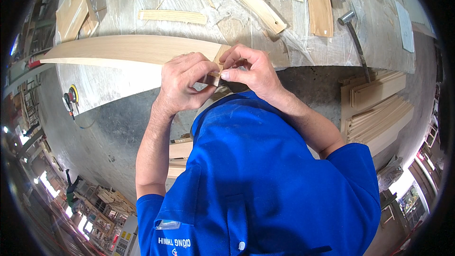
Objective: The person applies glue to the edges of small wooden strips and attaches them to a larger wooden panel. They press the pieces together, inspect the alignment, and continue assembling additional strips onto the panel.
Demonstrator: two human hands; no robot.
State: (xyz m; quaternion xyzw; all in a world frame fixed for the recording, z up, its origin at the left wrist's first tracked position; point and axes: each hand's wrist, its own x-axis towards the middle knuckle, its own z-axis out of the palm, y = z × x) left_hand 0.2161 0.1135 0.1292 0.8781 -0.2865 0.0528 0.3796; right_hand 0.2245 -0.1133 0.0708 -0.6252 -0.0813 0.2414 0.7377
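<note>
A long, pale wooden board [128, 49] lies along the near edge of the table, its right end close to my body. Around that end curl the fingers of my left hand [185, 83], with the thumb and forefinger pinching the corner. Just to the right, my right hand [253, 71] is closed in a pinch against the same end. Whatever is between its thumb and fingertips is too small or too hidden to make out. A darker wood strip [222, 53] shows at the board's end, partly covered by my fingers.
A hammer [354, 38] rests over the table's right edge. Wood strips [172, 16] and a curved wooden piece [251, 1] lie across the plastic-covered table [303, 50]. An orbital sander [72, 96] hangs at the left edge. Stacked boards [379, 116] stand low at right.
</note>
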